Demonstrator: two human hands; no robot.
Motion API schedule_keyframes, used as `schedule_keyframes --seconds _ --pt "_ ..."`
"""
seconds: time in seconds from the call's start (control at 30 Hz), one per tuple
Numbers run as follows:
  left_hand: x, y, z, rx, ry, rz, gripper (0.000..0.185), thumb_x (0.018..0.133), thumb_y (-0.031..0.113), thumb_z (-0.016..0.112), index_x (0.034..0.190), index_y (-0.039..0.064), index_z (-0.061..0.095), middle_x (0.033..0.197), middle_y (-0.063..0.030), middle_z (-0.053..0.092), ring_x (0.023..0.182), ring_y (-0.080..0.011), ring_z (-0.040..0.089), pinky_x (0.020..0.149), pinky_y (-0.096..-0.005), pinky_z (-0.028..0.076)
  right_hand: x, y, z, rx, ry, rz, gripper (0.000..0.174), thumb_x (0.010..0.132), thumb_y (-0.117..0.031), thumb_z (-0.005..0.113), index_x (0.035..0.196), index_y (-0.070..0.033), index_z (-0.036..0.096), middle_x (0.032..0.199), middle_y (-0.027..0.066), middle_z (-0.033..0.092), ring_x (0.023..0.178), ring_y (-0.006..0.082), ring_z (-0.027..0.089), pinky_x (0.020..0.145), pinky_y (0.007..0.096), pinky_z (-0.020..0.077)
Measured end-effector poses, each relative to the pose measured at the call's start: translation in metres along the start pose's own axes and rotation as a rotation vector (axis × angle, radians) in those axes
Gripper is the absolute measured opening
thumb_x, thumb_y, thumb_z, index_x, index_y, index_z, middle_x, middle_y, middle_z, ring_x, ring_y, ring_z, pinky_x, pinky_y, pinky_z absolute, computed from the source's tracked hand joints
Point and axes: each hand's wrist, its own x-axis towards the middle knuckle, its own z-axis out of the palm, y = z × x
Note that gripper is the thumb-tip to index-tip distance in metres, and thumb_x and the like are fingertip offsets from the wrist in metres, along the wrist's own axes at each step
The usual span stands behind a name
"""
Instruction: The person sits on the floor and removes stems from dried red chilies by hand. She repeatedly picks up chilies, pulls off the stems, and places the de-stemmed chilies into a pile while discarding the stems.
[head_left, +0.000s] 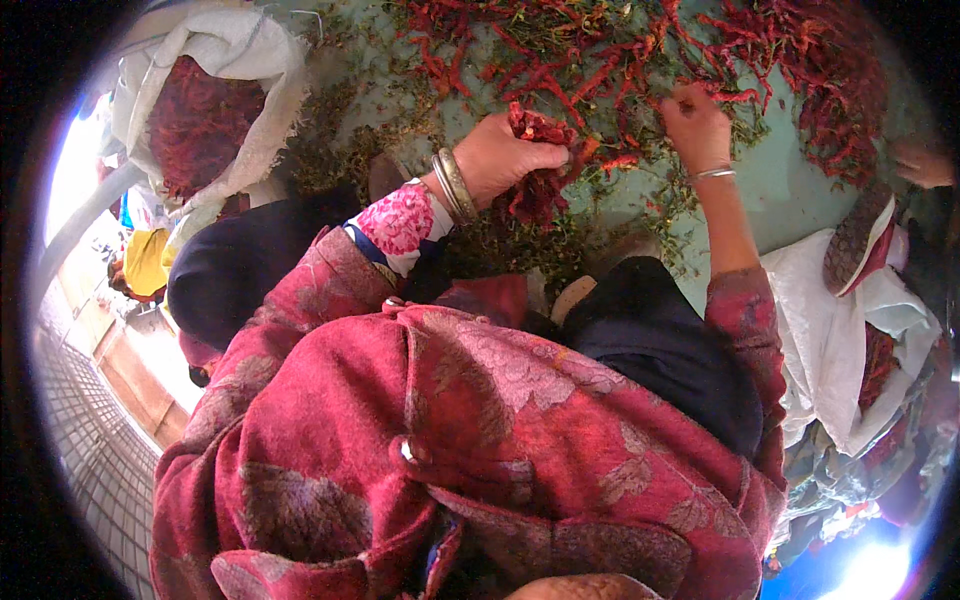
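Observation:
My left hand (495, 157), with bangles at the wrist, grips a bunch of dried red chillies (541, 199). The bunch sticks out above and below the fingers. To its right, my right hand (697, 127) reaches palm-down to the near edge of the loose dried chillies (600, 71) spread over a pale green surface (780, 206). Its fingers are curled and partly hidden, and a red chilli (735, 96) lies right beside them. Whether they hold it cannot be made out. Stems and leafy scraps (555, 255) litter the surface below both hands.
At the left stands an open white woven sack (281, 97) filled with red chillies. A denser chilli heap (840, 97) lies at the upper right. Another person's hand (922, 161) shows at the right rim, above a white sack (810, 322) containing chillies. My knees (645, 322) border the surface.

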Motion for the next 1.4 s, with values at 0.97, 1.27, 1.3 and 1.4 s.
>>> schedule_keyframes --seconds 0.97,1.27,1.3,1.4 --pt "-0.010 -0.002 0.021 0.493 -0.484 0.161 0.007 0.074 0.008 0.057 0.079 0.004 0.061 0.066 -0.0041 0.059 0.060 -0.0080 0.049 0.058 -0.0267 0.043 -0.047 -0.095 -0.024 1.057 -0.545 0.398 0.014 0.081 -0.008 0.057 0.093 -0.002 0.058 0.083 0.0035 0.057 0.060 0.0101 0.047 0.054 0.0236 0.0388" --pt "-0.023 -0.011 0.002 0.230 -0.453 -0.090 0.012 0.074 0.006 0.065 0.084 0.003 0.060 0.075 0.0005 0.061 0.072 -0.0073 0.054 0.067 -0.0252 0.046 0.023 -0.091 0.052 -0.058 -0.216 -0.762 0.035 0.077 -0.003 0.051 0.111 -0.010 0.052 0.115 0.0106 0.054 0.089 0.0314 0.060 0.074 0.0394 0.0501" --pt "-0.026 -0.013 0.000 0.249 -0.459 -0.094 0.013 0.074 0.007 0.066 0.084 0.003 0.060 0.076 0.0007 0.061 0.072 -0.0072 0.054 0.067 -0.0254 0.046 0.030 -0.091 0.061 -0.145 -0.261 -0.736 0.036 0.077 -0.003 0.052 0.112 -0.011 0.052 0.113 0.0101 0.054 0.086 0.0313 0.059 0.072 0.0389 0.0501" --pt "-0.032 -0.016 -0.007 0.361 -0.407 -0.099 0.015 0.073 0.009 0.069 0.083 0.004 0.060 0.075 0.0009 0.060 0.073 -0.0070 0.054 0.065 -0.0254 0.045 0.038 -0.075 0.068 -0.298 -0.351 -0.647 0.030 0.078 -0.005 0.054 0.108 -0.009 0.055 0.101 0.0098 0.055 0.081 0.0317 0.059 0.066 0.0396 0.0498"
